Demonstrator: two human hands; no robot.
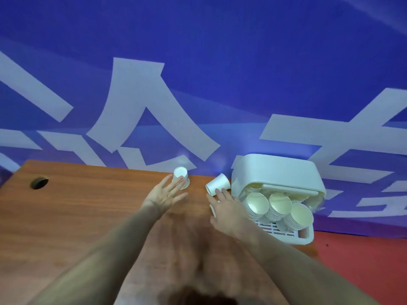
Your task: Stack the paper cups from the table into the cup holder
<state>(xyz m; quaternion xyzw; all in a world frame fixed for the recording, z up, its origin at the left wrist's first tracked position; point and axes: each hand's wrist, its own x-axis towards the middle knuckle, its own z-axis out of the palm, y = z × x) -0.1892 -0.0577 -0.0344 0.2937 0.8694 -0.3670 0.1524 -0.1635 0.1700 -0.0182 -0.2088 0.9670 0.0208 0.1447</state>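
**Two loose cups, two hands reaching: take them rim-first to the holder**

Both hands are spread, fingers straight, and neither grip has closed on anything. The left hand reaches the small white paper cup standing upside down near the far edge of the brown wooden table, fingertips touching its side. The right hand lies just beside the second white paper cup, tipped on its side with its mouth toward the person, close to the white plastic cup holder. Something white shows under the right palm; whether it is another cup cannot be told.

The holder already carries three stacks of cream-lined paper cups, mouths facing outward over a slatted tray.

To do this step well, I judge each hand should wrap lightly round the cup wall, since thin paper dents easily. The upside-down cup needs turning so that it nests into a stack bottom-first. Seat one cup at a time, squarely, to avoid pushing a stack askew.
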